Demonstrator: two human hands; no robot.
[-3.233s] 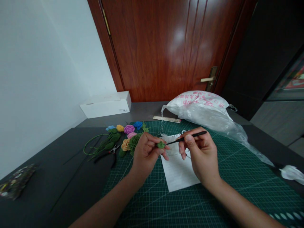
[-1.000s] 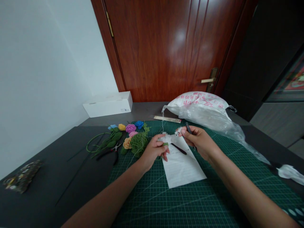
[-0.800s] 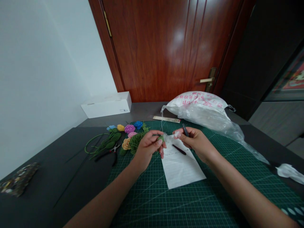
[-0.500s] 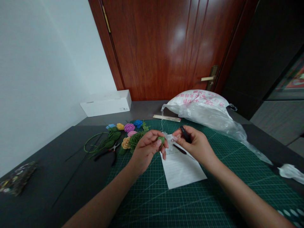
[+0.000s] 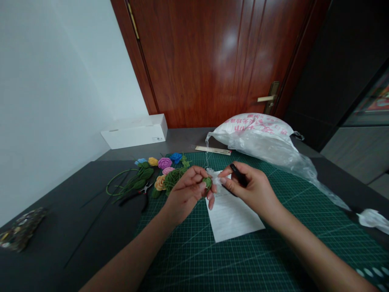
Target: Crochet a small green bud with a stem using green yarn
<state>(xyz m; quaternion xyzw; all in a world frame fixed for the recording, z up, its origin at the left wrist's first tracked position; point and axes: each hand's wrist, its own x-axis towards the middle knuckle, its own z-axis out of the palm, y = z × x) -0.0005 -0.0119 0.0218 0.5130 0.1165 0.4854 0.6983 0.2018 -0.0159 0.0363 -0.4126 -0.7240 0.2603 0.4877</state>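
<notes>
Pinched in the fingers of my left hand (image 5: 190, 188) is a small rounded green crocheted piece (image 5: 208, 183). My right hand (image 5: 249, 180) is closed, its thumb and fingertip on a tuft of white fluffy stuffing (image 5: 216, 178) right beside the green piece. A slim black tool (image 5: 238, 175) also sits in that hand, its kind not clear. Below both hands lies a white lined sheet of paper (image 5: 235, 221) on the green cutting mat (image 5: 188, 251). Green yarn (image 5: 176, 178) is bunched just behind my left hand.
Crocheted flowers, among them a purple one (image 5: 165, 163), lie left of the hands near pliers (image 5: 142, 194). A white box (image 5: 133, 132) stands against the wall. A large plastic bag of stuffing (image 5: 258, 129) lies at the back right. A small clear packet (image 5: 22, 229) is at far left.
My right hand has shifted slightly, and the white stuffing now shows more fully against the green piece. The green piece has turned a little in my left fingers.
</notes>
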